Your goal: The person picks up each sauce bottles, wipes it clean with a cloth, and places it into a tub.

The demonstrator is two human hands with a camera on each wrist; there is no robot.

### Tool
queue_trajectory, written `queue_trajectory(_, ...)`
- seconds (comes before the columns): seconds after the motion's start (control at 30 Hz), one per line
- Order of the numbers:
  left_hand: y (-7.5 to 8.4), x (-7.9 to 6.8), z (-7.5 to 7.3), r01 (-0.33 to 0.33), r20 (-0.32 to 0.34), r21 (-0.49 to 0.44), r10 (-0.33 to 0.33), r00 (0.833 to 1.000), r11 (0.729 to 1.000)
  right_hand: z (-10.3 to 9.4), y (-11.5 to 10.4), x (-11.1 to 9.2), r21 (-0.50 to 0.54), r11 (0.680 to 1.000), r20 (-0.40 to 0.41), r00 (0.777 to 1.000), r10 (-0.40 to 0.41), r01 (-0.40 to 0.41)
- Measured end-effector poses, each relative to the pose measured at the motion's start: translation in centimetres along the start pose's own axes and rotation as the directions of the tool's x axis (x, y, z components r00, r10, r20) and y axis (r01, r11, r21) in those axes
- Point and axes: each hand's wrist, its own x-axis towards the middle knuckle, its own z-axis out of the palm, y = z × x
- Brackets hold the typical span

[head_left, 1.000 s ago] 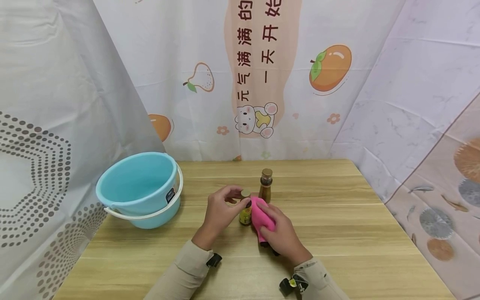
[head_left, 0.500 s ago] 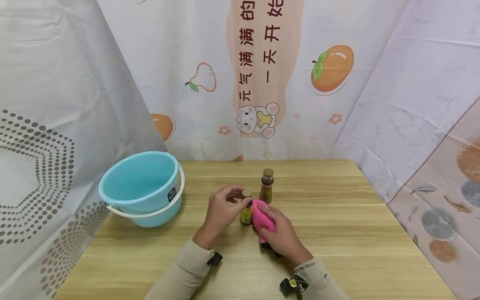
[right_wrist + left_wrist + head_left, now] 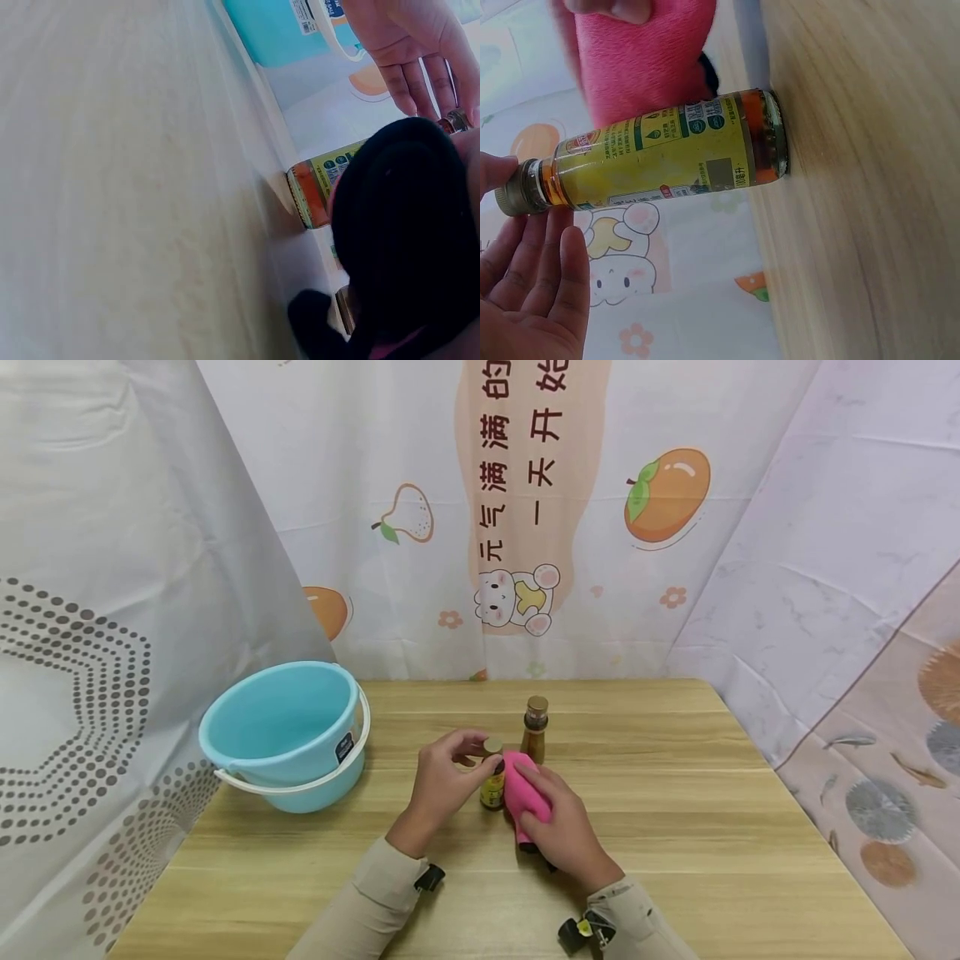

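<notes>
In the head view my left hand pinches the gold cap of a small glass sauce bottle with a yellow label. The left wrist view shows this bottle standing on the table, dark reddish liquid near its base. My right hand grips a pink cloth with black parts against the bottle's right side. A dark fuzzy part of the cloth covers much of the right wrist view. Just behind the cloth stands a second gold-capped bottle, its lower part hidden.
A light blue bucket with a white handle stands at the table's left side. The wood-grain table ends at a printed curtain behind, and more curtains hang left and right.
The pink cloth shifts slightly down along the bottle, then back up, in my right hand. My left hand keeps its pinch on the cap. The head view has moved a little.
</notes>
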Motion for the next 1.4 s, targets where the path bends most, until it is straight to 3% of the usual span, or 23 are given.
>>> queue_trajectory(0.17,-0.16,0.04,-0.01,0.006,0.004,-0.006,-0.006,1.000,1.000,-0.03,-0.24,0.08,0.027,0.996,-0.063,0.994,-0.086,0.087)
queue_trajectory(0.4,-0.27,0.02,-0.05,-0.011,0.013,-0.021,0.011,1.000,1.000,-0.07,-0.57,-0.02,0.092,0.990,-0.103,0.990,-0.096,0.106)
queue_trajectory(0.87,-0.16,0.06,-0.07,-0.019,0.021,-0.037,0.020,1.000,0.999,-0.18,-0.46,-0.01,0.043,0.996,-0.057,0.996,-0.070,0.073)
queue_trajectory(1.4,0.09,0.08,-0.21,-0.015,0.045,-0.054,0.018,0.999,0.998,0.08,0.11,-0.06,-0.009,0.998,0.028,0.998,0.061,-0.061)
